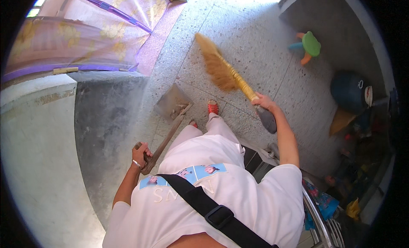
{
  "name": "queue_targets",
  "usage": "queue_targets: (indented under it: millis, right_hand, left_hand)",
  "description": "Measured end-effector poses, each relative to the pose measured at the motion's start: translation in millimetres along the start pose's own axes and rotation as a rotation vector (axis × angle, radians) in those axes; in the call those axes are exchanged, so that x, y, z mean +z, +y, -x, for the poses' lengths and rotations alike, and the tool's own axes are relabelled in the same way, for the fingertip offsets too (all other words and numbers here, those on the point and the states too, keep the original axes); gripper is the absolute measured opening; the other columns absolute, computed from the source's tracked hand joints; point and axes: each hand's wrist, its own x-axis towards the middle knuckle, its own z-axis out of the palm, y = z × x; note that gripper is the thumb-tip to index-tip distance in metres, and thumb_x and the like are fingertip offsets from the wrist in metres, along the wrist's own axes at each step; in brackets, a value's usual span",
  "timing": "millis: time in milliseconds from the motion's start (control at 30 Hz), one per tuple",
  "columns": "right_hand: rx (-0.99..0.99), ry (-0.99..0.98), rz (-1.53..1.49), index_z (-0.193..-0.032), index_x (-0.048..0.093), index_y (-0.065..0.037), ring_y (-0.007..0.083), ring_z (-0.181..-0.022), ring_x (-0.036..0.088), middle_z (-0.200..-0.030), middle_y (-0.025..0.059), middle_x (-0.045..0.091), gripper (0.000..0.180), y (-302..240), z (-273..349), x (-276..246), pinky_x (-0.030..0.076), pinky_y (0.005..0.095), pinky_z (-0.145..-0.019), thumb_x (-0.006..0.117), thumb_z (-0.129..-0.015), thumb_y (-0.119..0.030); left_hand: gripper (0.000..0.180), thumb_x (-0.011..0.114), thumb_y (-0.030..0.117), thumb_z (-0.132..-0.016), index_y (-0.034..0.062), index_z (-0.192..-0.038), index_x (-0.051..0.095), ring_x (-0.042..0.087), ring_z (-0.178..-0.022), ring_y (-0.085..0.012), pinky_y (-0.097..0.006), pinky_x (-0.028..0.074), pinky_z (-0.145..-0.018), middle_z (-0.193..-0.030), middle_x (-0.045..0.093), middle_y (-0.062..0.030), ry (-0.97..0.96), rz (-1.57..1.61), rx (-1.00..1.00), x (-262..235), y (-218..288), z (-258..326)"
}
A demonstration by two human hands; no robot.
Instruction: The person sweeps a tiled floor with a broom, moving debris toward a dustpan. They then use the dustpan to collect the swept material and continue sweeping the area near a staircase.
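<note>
In my right hand (265, 102) is a broom (228, 71) with a yellow wrapped neck and a dark handle end. Its tan bristles fan out toward the far left, over the speckled floor; I cannot tell whether they touch it. My left hand (141, 153), with a bracelet at the wrist, grips the top of a long wooden dustpan handle. That handle slants forward to a grey dustpan (174, 101) in front of my feet. Some small bits seem to lie in the pan near where the handle joins it.
A mosquito net (81, 37) with purple edging hangs at the far left, above a grey low wall (98, 120). At the right stand a small stool (311, 44) with a green seat and a dark blue drum (350, 91). Metal chair rails (317, 214) are close on my right.
</note>
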Motion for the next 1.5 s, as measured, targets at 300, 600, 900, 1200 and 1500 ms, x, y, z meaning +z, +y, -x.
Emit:
queue_targets:
  millis: [300,600,900,1200,1500]
  right_hand:
    - [-0.041,0.180,0.011,-0.131,0.035,-0.008,0.0136,-0.086,0.054,-0.100,0.0082,0.058,0.082,-58.3,48.3,57.2,0.042,0.0259,-0.079,0.071,-0.059,-0.021]
    - [0.015,0.374,-0.307,-0.133,0.029,-0.003,0.0104,-0.080,0.053,-0.097,0.0059,0.057,0.082,-9.7,178.1,149.1,0.044,0.0246,-0.071,0.070,-0.064,-0.015]
    - [0.159,0.694,-0.968,-0.122,0.036,-0.006,0.0201,-0.048,0.055,-0.071,0.0075,0.053,0.055,71.9,204.0,202.4,0.047,0.0347,-0.040,0.061,-0.073,-0.010]
    - [0.401,0.484,-1.130,-0.110,0.048,-0.003,0.0216,-0.081,0.056,-0.094,0.0095,0.056,0.058,83.5,56.9,152.0,0.046,0.0369,-0.069,0.067,-0.070,-0.040]
    - [-0.170,0.328,-1.241,-0.075,0.055,-0.003,0.0174,-0.047,0.049,-0.066,0.0066,0.054,0.021,-135.6,-85.5,167.3,0.041,0.0320,-0.044,0.067,-0.064,-0.015]
  left_hand:
    - [0.022,0.058,0.013,-0.079,0.0083,-0.064,0.044,0.044,-0.043,-0.0132,-0.029,0.043,-0.043,-0.053,0.042,-0.0018,-0.120,-0.098,0.053,12.4,24.5,-37.5]
    - [0.022,0.058,0.012,-0.079,0.0076,-0.063,0.044,0.044,-0.043,-0.0138,-0.030,0.043,-0.042,-0.052,0.042,-0.0024,-0.257,-0.192,0.012,21.4,60.5,-83.2]
    - [0.020,0.057,0.011,-0.078,0.0066,-0.064,0.043,0.044,-0.043,-0.0143,-0.030,0.043,-0.042,-0.052,0.042,-0.0024,-0.311,-0.260,-0.037,37.0,77.8,-106.8]
    - [0.020,0.058,0.011,-0.078,0.0075,-0.064,0.044,0.044,-0.043,-0.0143,-0.030,0.042,-0.042,-0.052,0.042,-0.0023,-0.346,-0.376,-0.020,46.3,97.5,-99.0]
    - [0.023,0.058,0.011,-0.079,0.0066,-0.061,0.043,0.044,-0.042,-0.0140,-0.029,0.042,-0.041,-0.051,0.042,-0.0030,-0.360,-0.435,0.030,45.9,92.4,-89.1]
